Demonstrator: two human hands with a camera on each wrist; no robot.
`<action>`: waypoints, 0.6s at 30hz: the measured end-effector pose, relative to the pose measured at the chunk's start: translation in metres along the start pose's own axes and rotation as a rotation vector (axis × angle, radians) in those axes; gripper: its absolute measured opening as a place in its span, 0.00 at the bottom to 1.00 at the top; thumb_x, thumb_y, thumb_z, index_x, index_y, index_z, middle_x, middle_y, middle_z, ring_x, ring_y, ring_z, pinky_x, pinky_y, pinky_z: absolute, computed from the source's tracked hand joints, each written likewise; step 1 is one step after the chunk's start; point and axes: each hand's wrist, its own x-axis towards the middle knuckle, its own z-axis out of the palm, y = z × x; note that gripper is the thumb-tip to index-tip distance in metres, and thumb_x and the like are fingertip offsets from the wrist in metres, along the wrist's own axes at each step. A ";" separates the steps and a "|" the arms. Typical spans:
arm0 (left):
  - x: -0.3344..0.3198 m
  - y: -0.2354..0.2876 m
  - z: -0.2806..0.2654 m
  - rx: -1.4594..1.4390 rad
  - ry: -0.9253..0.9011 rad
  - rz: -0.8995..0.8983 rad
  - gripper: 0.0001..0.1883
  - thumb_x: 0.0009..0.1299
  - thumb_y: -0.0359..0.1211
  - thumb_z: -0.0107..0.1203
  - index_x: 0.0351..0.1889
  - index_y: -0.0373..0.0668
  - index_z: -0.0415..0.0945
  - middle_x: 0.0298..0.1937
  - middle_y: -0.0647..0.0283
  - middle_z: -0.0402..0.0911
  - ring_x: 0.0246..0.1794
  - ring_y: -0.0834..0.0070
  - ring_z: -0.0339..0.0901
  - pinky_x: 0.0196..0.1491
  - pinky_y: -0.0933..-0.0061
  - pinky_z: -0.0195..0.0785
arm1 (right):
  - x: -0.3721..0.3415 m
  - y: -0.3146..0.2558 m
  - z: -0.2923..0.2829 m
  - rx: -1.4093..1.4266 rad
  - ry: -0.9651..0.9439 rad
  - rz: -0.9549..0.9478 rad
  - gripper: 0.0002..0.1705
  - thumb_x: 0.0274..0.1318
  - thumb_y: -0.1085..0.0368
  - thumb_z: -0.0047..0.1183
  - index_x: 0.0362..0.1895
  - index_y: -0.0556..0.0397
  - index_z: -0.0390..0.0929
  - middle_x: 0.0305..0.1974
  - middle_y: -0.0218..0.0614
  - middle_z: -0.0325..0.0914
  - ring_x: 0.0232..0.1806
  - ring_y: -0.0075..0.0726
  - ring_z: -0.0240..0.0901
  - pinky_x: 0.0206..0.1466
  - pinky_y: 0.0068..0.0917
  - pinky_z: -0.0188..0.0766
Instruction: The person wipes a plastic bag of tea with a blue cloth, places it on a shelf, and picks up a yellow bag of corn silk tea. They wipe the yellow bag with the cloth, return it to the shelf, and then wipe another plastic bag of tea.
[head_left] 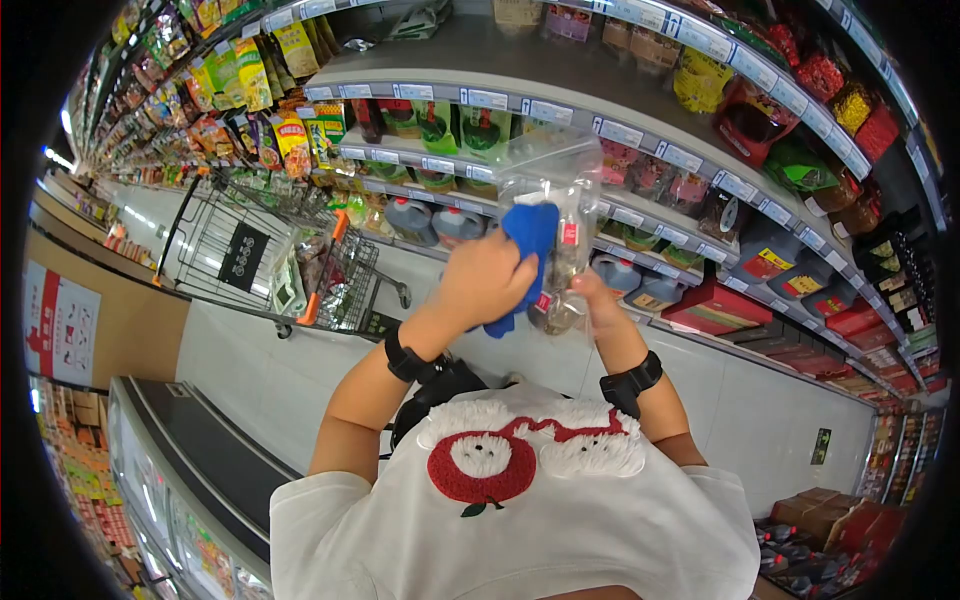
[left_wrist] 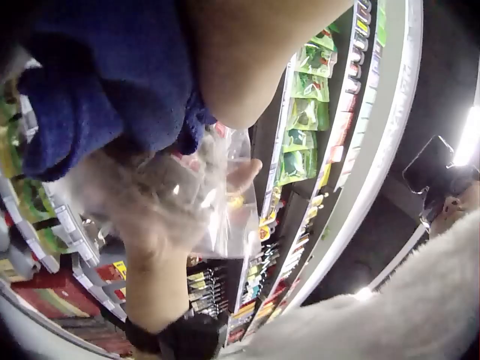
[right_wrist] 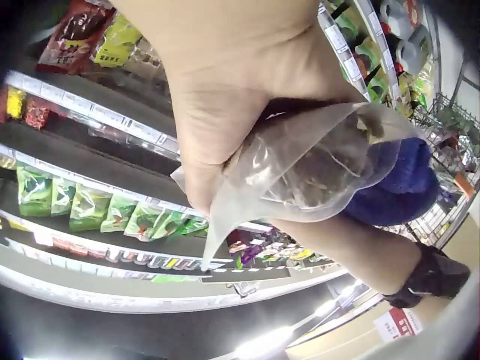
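The clear bag [head_left: 550, 158] was held up off the floor [head_left: 245, 385] between the person's two hands, in front of the shelves [head_left: 430, 65]. The right hand [head_left: 603, 303] was clamped on the bag's right side, its thumb lying along the plastic; that grip probably steadied the limp film and took some of the weight of the dark contents, whose nature I could not make out. The left hand [head_left: 488, 280] was closed round a blue cloth [head_left: 533, 235] against the bag's left side, perhaps so that the fabric lay between palm and plastic; whether any fingers also gripped the bag there I could not tell. The bag's upper part stood loose above both hands, presumably because nothing pinched it there. Beyond the bag, the price rail [head_left: 482, 98] formed the nearest long edge, apparently apart from it, so forward room looked limited. To the bag's left, the trolley [head_left: 243, 253] stood well apart, its orange-ended rim facing the bag. Below the bag, bare floor ran between the shelf base and the person, and reached out to the bag's right; that seemed the freest room for moving.
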 end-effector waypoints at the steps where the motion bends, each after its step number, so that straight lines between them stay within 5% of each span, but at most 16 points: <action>1: 0.005 -0.003 -0.003 0.043 0.018 -0.026 0.15 0.61 0.41 0.49 0.24 0.37 0.74 0.32 0.48 0.75 0.24 0.52 0.75 0.27 0.56 0.68 | -0.001 0.002 0.005 -0.002 -0.025 -0.005 0.44 0.45 0.55 0.58 0.64 0.54 0.51 0.50 0.41 0.69 0.54 0.41 0.68 0.54 0.39 0.70; 4: 0.015 -0.016 -0.012 0.147 0.040 -0.095 0.16 0.62 0.42 0.47 0.27 0.38 0.76 0.39 0.50 0.75 0.23 0.54 0.76 0.27 0.58 0.70 | -0.002 0.004 0.018 0.026 -0.107 0.002 0.50 0.42 0.56 0.59 0.67 0.50 0.44 0.54 0.44 0.65 0.56 0.48 0.66 0.52 0.45 0.71; 11: 0.010 -0.025 0.000 0.084 0.003 -0.192 0.16 0.63 0.41 0.45 0.30 0.36 0.74 0.35 0.48 0.76 0.27 0.51 0.75 0.31 0.55 0.69 | -0.003 0.004 0.021 -0.114 -0.036 -0.093 0.50 0.40 0.50 0.60 0.65 0.55 0.51 0.54 0.47 0.67 0.55 0.50 0.67 0.52 0.53 0.70; 14: 0.002 -0.019 0.007 -0.051 -0.061 -0.168 0.17 0.63 0.41 0.45 0.25 0.34 0.73 0.31 0.46 0.75 0.30 0.48 0.74 0.35 0.52 0.67 | -0.005 0.001 0.016 0.017 -0.001 -0.123 0.43 0.45 0.60 0.56 0.65 0.53 0.50 0.49 0.41 0.68 0.50 0.39 0.70 0.51 0.40 0.72; 18: -0.011 -0.003 0.019 -0.230 -0.145 -0.092 0.17 0.63 0.40 0.45 0.26 0.33 0.73 0.29 0.44 0.75 0.30 0.47 0.73 0.36 0.51 0.65 | 0.000 0.003 -0.012 0.074 0.154 -0.090 0.35 0.49 0.54 0.54 0.59 0.56 0.60 0.44 0.37 0.74 0.46 0.34 0.73 0.51 0.33 0.72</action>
